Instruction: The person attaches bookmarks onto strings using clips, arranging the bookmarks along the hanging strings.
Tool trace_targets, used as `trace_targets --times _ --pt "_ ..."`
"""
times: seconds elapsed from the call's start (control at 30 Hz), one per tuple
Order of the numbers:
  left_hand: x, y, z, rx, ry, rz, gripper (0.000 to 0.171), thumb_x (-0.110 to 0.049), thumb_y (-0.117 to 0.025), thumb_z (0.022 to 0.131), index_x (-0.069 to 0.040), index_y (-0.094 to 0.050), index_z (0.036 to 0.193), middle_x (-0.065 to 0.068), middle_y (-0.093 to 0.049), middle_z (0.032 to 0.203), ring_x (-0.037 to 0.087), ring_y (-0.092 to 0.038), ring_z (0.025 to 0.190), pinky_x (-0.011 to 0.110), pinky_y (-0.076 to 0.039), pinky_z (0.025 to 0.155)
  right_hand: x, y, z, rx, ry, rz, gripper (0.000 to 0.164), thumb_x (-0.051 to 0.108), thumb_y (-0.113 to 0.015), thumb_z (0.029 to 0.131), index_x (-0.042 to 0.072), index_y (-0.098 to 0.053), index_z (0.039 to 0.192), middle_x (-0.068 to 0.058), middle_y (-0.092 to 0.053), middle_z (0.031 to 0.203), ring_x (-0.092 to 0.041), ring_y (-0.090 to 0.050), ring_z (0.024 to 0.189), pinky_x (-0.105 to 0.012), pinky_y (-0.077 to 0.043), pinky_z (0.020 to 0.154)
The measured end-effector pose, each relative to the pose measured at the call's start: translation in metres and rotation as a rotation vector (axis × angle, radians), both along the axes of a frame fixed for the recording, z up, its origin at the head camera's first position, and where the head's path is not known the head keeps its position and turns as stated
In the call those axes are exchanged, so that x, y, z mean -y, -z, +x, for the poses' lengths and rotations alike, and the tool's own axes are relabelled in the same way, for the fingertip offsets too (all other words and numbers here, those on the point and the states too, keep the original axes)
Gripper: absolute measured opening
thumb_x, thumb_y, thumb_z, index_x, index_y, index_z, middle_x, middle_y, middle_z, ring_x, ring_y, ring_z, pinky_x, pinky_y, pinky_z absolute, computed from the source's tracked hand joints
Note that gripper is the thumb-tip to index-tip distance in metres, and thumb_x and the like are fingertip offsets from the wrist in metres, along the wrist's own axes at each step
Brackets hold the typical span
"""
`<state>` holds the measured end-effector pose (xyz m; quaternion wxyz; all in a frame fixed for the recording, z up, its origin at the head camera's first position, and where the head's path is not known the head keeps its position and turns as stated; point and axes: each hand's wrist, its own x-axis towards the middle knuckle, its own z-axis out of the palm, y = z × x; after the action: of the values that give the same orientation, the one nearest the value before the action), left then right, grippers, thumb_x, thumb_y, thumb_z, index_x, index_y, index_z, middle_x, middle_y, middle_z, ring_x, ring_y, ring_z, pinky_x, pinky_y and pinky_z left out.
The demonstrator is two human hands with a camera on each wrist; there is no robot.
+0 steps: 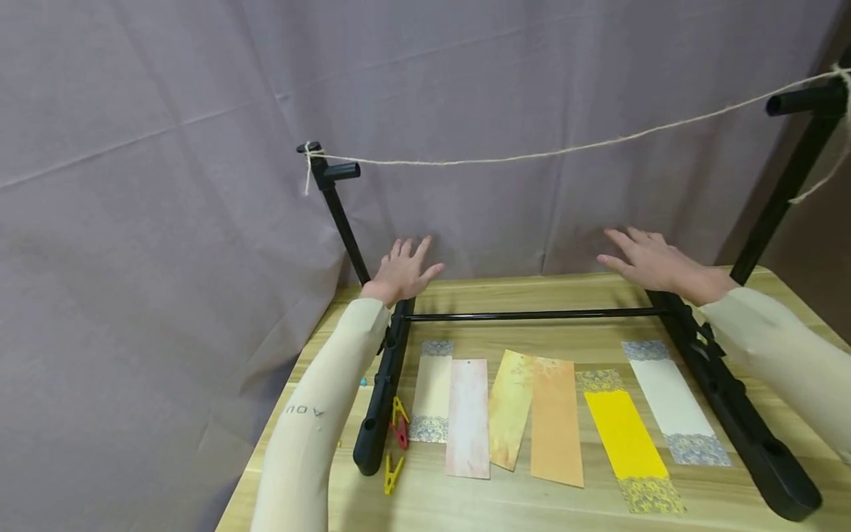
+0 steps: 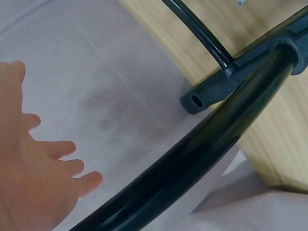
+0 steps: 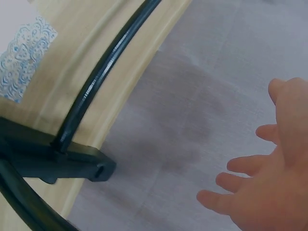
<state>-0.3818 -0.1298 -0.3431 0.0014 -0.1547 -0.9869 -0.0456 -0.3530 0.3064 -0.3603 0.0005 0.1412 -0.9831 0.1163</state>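
My left hand (image 1: 401, 273) hovers by the rack's left post with spread fingers, holding nothing. On the other side my right hand (image 1: 654, 262) is likewise spread and holds nothing, near the right post. Both are above the far part of the black rack (image 1: 538, 315). A thin string (image 1: 465, 161) runs between the post tops, tied at each end. On the table between the rack's feet lie several paper strips, among them a pink one (image 1: 468, 421), an orange one (image 1: 556, 425), a yellow one (image 1: 625, 436) and a white one with blue patterned ends (image 1: 674, 399).
Beside the left foot lie yellow clothespins (image 1: 393, 473) and a red clothespin (image 1: 401, 432). The wooden table (image 1: 505, 502) ends at a grey curtain (image 1: 465, 81) behind the rack. The string's loose end (image 1: 821, 177) hangs by the right post.
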Motion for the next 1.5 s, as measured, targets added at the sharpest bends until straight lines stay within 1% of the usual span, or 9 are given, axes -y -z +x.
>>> trace_targets --times 0.2,0.37,0.53,0.67,0.8,0.93,1.07,1.3,1.5 --pt "-0.001 0.008 0.011 0.001 0.034 0.026 0.074 -0.063 -0.029 0.100 -0.026 -0.005 0.159 0.016 -0.016 0.164 0.038 -0.012 0.152 0.057 -0.018 0.121 -0.008 0.017 0.006 0.020 -0.007 -0.100 0.082 0.055 -0.038 0.102 -0.003 -0.012 0.155 -0.042 -0.015 0.151 -0.066 -0.015 0.133 -0.078 -0.018 0.103" --pt "0.000 0.015 0.024 0.020 0.049 0.005 0.074 -0.064 -0.029 0.100 -0.026 -0.007 0.159 0.015 -0.017 0.163 0.037 -0.013 0.152 0.056 -0.019 0.120 -0.012 0.031 0.015 0.057 0.004 -0.154 0.084 0.054 -0.039 0.102 -0.005 -0.009 0.154 -0.043 -0.014 0.151 -0.064 -0.015 0.134 -0.076 -0.017 0.104" --pt "0.003 0.016 0.035 0.009 0.067 0.008 0.073 -0.063 -0.032 0.100 -0.027 -0.008 0.159 0.014 -0.018 0.163 0.036 -0.015 0.151 0.056 -0.021 0.120 -0.011 0.041 0.023 0.052 0.016 -0.179 0.083 0.052 -0.040 0.102 -0.007 -0.011 0.153 -0.043 -0.016 0.150 -0.061 -0.018 0.134 -0.076 -0.020 0.103" --pt "0.005 0.018 0.045 0.012 0.101 -0.016 0.072 -0.062 -0.031 0.100 -0.026 -0.009 0.159 0.015 -0.018 0.163 0.036 -0.017 0.151 0.057 -0.023 0.119 -0.013 0.052 0.031 0.066 0.008 -0.202 0.082 0.051 -0.038 0.103 -0.008 -0.012 0.152 -0.044 -0.017 0.149 -0.061 -0.019 0.134 -0.076 -0.021 0.102" --pt "0.005 0.020 0.058 -0.002 0.143 -0.039 0.071 -0.060 -0.032 0.101 -0.023 -0.014 0.158 0.016 -0.022 0.161 0.037 -0.020 0.149 0.056 -0.026 0.118 -0.015 0.064 0.037 0.058 0.003 -0.207 0.080 0.051 -0.038 0.103 -0.010 -0.016 0.151 -0.044 -0.023 0.147 -0.061 -0.022 0.133 -0.076 -0.024 0.101" --pt "0.006 0.026 0.070 -0.008 0.176 -0.061 0.069 -0.059 -0.035 0.101 -0.022 -0.019 0.157 0.017 -0.024 0.160 0.037 -0.023 0.149 0.055 -0.028 0.117 -0.016 0.076 0.045 0.041 0.011 -0.197 0.076 0.048 -0.041 0.103 -0.009 -0.021 0.149 -0.043 -0.029 0.144 -0.059 -0.028 0.130 -0.075 -0.029 0.099" --pt "0.009 0.035 0.079 0.026 0.190 -0.093 0.070 -0.060 -0.035 0.100 -0.022 -0.021 0.157 0.018 -0.024 0.160 0.038 -0.022 0.149 0.057 -0.028 0.116 -0.019 0.084 0.053 0.057 0.013 -0.196 0.076 0.046 -0.045 0.103 -0.010 -0.021 0.149 -0.044 -0.029 0.142 -0.058 -0.030 0.128 -0.073 -0.033 0.096" --pt "0.014 0.046 0.098 0.058 0.211 -0.122 0.067 -0.059 -0.038 0.100 -0.022 -0.026 0.155 0.017 -0.027 0.159 0.036 -0.027 0.147 0.056 -0.029 0.116 -0.022 0.088 0.063 0.042 -0.001 -0.187 0.071 0.042 -0.050 0.102 -0.009 -0.028 0.147 -0.040 -0.038 0.137 -0.052 -0.044 0.118 -0.064 -0.045 0.085" --pt "0.016 0.057 0.119 0.115 0.260 -0.202 0.063 -0.056 -0.044 0.099 -0.020 -0.037 0.151 0.016 -0.040 0.152 0.035 -0.042 0.138 0.054 -0.039 0.110 -0.022 0.089 0.070 0.083 -0.059 -0.160 0.057 0.036 -0.055 0.100 -0.009 -0.047 0.135 -0.036 -0.057 0.123 -0.045 -0.062 0.101 -0.048 -0.055 0.071"
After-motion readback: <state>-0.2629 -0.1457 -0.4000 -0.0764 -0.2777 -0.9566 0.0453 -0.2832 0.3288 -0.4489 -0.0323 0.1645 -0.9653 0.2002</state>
